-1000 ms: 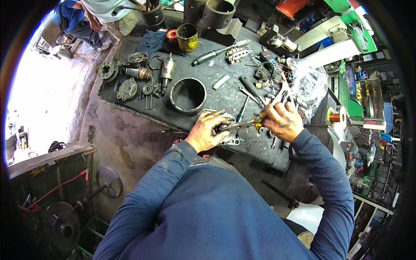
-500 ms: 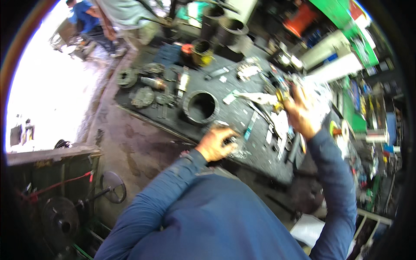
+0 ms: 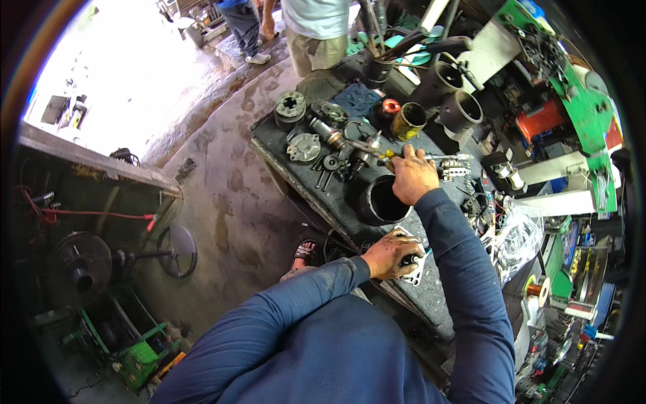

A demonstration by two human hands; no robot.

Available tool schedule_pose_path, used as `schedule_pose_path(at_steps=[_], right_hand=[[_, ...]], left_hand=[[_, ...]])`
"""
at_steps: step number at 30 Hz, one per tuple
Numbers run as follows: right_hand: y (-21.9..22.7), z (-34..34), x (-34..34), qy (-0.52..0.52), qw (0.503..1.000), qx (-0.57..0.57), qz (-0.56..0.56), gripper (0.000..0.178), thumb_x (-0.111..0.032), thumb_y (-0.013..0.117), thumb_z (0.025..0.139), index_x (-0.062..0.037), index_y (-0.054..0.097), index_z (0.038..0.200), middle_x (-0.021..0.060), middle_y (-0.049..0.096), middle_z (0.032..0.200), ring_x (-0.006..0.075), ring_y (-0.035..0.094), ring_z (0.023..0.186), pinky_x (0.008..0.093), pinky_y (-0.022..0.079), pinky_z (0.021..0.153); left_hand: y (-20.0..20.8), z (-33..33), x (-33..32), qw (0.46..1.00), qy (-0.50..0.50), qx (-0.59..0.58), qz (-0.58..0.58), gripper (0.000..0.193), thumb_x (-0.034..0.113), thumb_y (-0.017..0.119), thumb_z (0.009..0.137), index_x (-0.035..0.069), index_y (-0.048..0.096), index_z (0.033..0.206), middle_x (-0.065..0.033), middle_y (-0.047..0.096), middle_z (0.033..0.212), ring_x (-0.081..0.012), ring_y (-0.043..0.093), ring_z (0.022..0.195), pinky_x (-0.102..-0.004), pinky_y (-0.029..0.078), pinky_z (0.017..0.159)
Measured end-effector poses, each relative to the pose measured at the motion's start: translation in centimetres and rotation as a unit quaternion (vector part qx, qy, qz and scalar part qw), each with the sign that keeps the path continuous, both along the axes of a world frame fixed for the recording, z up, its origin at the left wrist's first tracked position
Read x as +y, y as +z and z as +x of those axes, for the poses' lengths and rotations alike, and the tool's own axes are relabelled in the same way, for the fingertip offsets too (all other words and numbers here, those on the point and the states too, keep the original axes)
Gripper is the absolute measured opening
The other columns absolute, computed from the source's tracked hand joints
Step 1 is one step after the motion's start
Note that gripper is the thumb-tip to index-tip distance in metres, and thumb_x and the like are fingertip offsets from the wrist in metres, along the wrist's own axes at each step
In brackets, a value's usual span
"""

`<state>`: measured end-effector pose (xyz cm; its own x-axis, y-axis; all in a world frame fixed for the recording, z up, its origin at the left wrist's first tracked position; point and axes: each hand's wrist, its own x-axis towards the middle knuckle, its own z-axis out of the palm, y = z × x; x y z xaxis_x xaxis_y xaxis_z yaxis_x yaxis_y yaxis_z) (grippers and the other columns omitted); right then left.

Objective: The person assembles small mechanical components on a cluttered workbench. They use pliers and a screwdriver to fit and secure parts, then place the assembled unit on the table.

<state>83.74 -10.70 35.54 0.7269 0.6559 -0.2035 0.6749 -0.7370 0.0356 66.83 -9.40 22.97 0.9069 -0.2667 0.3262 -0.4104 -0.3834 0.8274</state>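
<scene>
My left hand [image 3: 390,256] is at the near edge of the dark workbench [image 3: 437,296], its fingers curled round a small dark cylindrical part [image 3: 409,259]. Under that hand lies a flat, pale metal piece [image 3: 417,273], partly covered. My right hand [image 3: 414,176] reaches over the bench just beyond a wide dark metal cylinder [image 3: 385,202], which is hollow. Its fingers are closed on a yellow-handled metal tool [image 3: 385,159] pointing left; the grip is partly hidden. Left of the tool are a round metal end cover [image 3: 303,147] and a motor armature [image 3: 328,133].
A yellow-stained can [image 3: 408,122], a blue rag [image 3: 358,99] and upright dark cylinders [image 3: 461,111] stand farther back. Clear plastic wrap [image 3: 515,232] lies at right. Two people [image 3: 313,30] are beyond the bench. A wheel on a shaft [image 3: 178,251] is at lower left.
My right hand has moved left across the bench with the yellow-handled tool, to beside the hollow cylinder. My left hand stays at the near edge. The view has turned, shifting the bench rightward.
</scene>
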Motion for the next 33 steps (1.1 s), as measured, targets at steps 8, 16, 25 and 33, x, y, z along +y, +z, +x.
schedule_pose_path(at_steps=[8, 16, 25, 33], right_hand=[[0.3, 1.5, 0.8, -0.020, 0.992, 0.100, -0.071, 0.057, -0.013, 0.064, 0.085, -0.0085, 0.065, 0.142, 0.0207, 0.041, 0.165, 0.0449, 0.038, 0.154, 0.0701, 0.031, 0.123], [-0.5, 0.7, -0.6, 0.011, 0.997, 0.006, -0.076, 0.061, -0.011, 0.062, 0.087, -0.0046, 0.059, 0.148, 0.0222, 0.029, 0.174, 0.0490, 0.029, 0.159, 0.0769, 0.025, 0.122], [-0.8, 1.6, 0.3, 0.033, 0.990, -0.047, -0.128, 0.055, -0.015, 0.061, 0.094, -0.0092, 0.060, 0.149, 0.0170, 0.030, 0.175, 0.0463, 0.029, 0.160, 0.0806, 0.022, 0.120], [0.5, 1.9, -0.4, 0.025, 0.989, -0.037, -0.142, 0.052, -0.016, 0.060, 0.095, -0.0099, 0.061, 0.147, 0.0189, 0.029, 0.175, 0.0487, 0.029, 0.159, 0.0816, 0.018, 0.120]], left_hand=[[-0.2, 0.0, -0.2, 1.000, 0.000, 0.002, 0.004, 0.037, 0.034, 0.074, 0.093, 0.014, 0.065, 0.123, -0.0096, 0.069, 0.127, -0.0328, 0.061, 0.127, -0.0462, 0.041, 0.115], [0.1, 0.0, -0.1, 1.000, 0.017, -0.011, 0.008, 0.035, 0.033, 0.075, 0.092, 0.014, 0.066, 0.120, -0.0091, 0.069, 0.128, -0.0325, 0.060, 0.127, -0.0458, 0.042, 0.114], [0.0, -0.1, -0.2, 1.000, 0.018, -0.003, -0.002, 0.035, 0.033, 0.075, 0.091, 0.014, 0.067, 0.120, -0.0096, 0.070, 0.127, -0.0324, 0.063, 0.126, -0.0474, 0.041, 0.115], [0.4, 0.2, 0.2, 0.998, -0.024, 0.058, 0.013, 0.043, 0.035, 0.079, 0.090, 0.017, 0.067, 0.127, -0.0155, 0.065, 0.146, -0.0355, 0.058, 0.136, -0.0483, 0.039, 0.121]])
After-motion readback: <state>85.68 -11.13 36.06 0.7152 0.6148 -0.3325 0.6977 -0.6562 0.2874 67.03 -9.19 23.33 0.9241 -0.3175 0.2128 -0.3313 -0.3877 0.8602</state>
